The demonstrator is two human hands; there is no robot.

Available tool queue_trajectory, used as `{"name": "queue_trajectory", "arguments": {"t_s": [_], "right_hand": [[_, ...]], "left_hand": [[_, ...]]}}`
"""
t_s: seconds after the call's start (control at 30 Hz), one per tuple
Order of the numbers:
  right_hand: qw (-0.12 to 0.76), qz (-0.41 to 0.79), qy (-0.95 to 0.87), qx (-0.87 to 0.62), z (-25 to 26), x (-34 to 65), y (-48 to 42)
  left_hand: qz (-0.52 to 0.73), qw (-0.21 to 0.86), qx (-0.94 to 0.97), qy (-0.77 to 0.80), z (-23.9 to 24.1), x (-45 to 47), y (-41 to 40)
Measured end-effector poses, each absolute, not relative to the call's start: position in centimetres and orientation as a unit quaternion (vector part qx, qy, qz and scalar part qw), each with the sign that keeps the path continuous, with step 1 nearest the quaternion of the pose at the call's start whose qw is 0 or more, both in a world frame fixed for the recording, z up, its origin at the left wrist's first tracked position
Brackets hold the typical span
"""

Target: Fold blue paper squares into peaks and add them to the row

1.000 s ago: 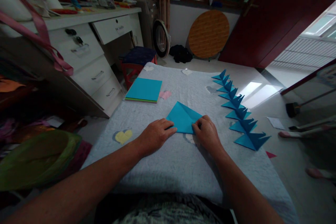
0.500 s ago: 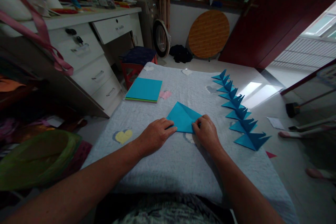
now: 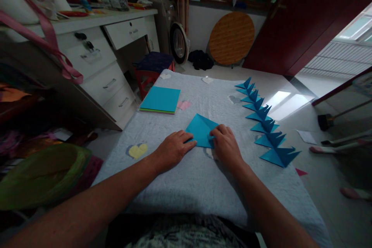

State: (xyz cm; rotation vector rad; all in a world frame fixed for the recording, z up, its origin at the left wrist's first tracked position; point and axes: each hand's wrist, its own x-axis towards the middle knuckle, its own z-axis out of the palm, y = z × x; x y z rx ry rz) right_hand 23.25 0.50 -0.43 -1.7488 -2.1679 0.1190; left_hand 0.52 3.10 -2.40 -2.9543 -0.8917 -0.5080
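A partly folded sheet of blue origami paper (image 3: 200,130) lies on the cloth in front of me. My left hand (image 3: 176,148) holds its lower left side, thumb and fingers closed on the edge. At the right side, my right hand (image 3: 227,143) pinches the paper's right corner, which is turned inward. The fingertips partly hide that corner. Farther off to the left rests a square stack of origami paper (image 3: 161,100), blue on top with green and paler edges below. Along the right runs a row of several folded blue paper birds (image 3: 263,126).
The cloth-covered table (image 3: 174,197) has heart patches. A white desk with drawers (image 3: 110,81) stands to the left, above a green-lined bin (image 3: 43,174). Behind the table are a stool (image 3: 155,62), a washing machine (image 3: 165,19) with its door open and a round wooden board (image 3: 231,38).
My right hand has shifted slightly left, drawing the paper's right corner inward. My left hand stays on the left edge. The view has moved very slightly.
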Motion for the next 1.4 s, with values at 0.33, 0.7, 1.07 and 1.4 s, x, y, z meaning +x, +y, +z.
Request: {"name": "queue_trajectory", "arguments": {"t_s": [0.33, 0.7, 1.07, 1.4], "right_hand": [[0.086, -0.003, -0.849, -0.521, 0.2, 21.2, -1.4], [0.145, 0.023, -0.857, -0.494, -0.6, 20.4, -2.1], [0.098, 0.003, -0.862, -0.497, -0.3, 20.2, -2.2], [0.026, -0.01, -0.872, -0.488, 0.8, 19.4, -2.4]], "left_hand": [[-0.161, -0.002, -0.944, -0.288, -2.6, 0.5, 3.1], [-0.204, -0.171, -0.878, -0.398, -1.2, -0.5, 3.8], [-0.182, -0.222, -0.836, -0.467, -0.8, -1.3, 4.1], [-0.164, -0.182, -0.835, -0.492, -0.8, -1.4, 4.0]]}}
